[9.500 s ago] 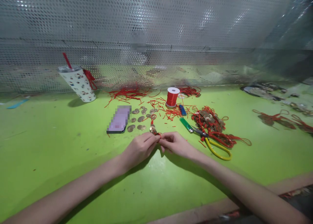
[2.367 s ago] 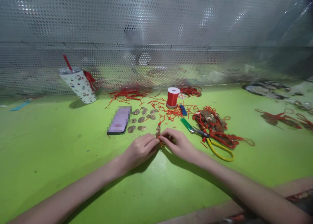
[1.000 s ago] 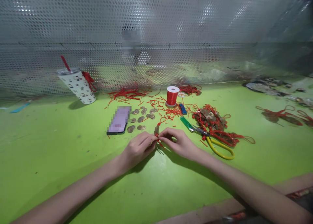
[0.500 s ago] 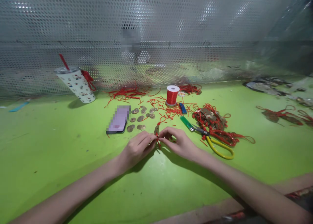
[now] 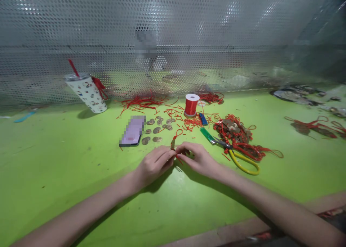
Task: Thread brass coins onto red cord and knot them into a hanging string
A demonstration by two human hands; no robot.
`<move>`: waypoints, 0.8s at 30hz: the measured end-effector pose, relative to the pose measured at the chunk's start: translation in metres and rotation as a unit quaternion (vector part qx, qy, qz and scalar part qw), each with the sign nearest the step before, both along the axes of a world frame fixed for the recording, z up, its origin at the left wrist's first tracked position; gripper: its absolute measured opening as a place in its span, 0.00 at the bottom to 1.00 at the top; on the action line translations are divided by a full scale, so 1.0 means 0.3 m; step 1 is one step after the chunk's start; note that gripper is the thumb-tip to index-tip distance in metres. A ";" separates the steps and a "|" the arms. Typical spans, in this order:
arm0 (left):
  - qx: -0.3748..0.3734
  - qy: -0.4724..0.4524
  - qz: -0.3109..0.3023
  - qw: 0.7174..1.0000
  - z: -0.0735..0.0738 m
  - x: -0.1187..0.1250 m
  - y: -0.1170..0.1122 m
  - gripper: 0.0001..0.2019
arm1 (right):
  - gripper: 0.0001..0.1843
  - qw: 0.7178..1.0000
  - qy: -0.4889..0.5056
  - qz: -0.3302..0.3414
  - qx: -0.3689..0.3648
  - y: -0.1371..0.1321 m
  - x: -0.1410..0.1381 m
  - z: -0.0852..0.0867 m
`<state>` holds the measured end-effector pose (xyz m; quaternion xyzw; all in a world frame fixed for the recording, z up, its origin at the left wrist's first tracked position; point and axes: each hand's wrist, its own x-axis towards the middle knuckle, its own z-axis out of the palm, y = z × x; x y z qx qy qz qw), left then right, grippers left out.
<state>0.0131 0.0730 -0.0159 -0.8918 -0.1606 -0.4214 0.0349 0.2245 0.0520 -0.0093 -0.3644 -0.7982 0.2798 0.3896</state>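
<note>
Both hands meet mid-table: my left hand (image 5: 152, 165) and right hand (image 5: 198, 158) are pinched shut on a red cord charm (image 5: 173, 143), its coins poking up past my fingertips. Can't really make out the knot, fingers cover it. Green table (image 5: 54, 160), perforated metal screen (image 5: 173, 41) behind, and whatever's beyond it is just blur.

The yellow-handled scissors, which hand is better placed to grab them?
Right. The right hand lies beside the scissors; the left hand is farther off. Both pinch the red cord piece.
</note>
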 end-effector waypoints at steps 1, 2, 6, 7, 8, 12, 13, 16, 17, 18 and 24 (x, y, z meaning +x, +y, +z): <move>-0.001 -0.002 0.002 1.000 0.001 0.000 -0.001 0.08 | 0.03 1.000 0.001 -0.002 0.007 0.000 -0.001 -0.001; -0.003 -0.003 0.003 1.000 0.002 0.000 -0.001 0.08 | 0.04 1.000 0.000 -0.005 0.015 0.000 -0.001 -0.003; -0.026 -0.015 0.008 1.000 0.005 -0.001 0.000 0.07 | 0.04 0.997 -0.010 -0.026 0.077 -0.002 -0.004 -0.012; -0.033 -0.022 0.013 0.999 0.005 -0.001 0.001 0.07 | 0.04 0.995 -0.011 -0.031 0.094 -0.003 -0.005 -0.013; -0.039 -0.028 0.017 0.999 0.006 -0.001 0.001 0.06 | 0.04 0.993 -0.011 -0.037 0.109 -0.004 -0.007 -0.014; -0.038 -0.037 0.019 0.998 0.012 0.001 0.001 0.06 | 0.03 0.988 -0.005 -0.055 0.142 -0.008 -0.015 -0.012; -0.035 -0.036 0.016 0.999 0.013 0.001 0.001 0.06 | 0.03 0.987 -0.007 -0.058 0.146 -0.009 -0.017 -0.011; -0.029 -0.035 0.011 0.999 0.014 0.003 0.001 0.07 | 0.02 0.985 -0.015 -0.063 0.158 -0.012 -0.019 -0.007; -0.029 -0.035 0.010 0.999 0.014 0.003 0.001 0.07 | 0.02 0.984 -0.017 -0.064 0.164 -0.013 -0.019 -0.007; -0.029 -0.035 0.010 0.999 0.014 0.003 0.000 0.07 | 0.02 0.983 -0.020 -0.064 0.170 -0.013 -0.019 -0.008; -0.019 -0.030 0.005 0.999 0.018 0.003 -0.007 0.08 | 0.03 0.983 -0.032 -0.040 0.178 -0.005 -0.018 -0.031</move>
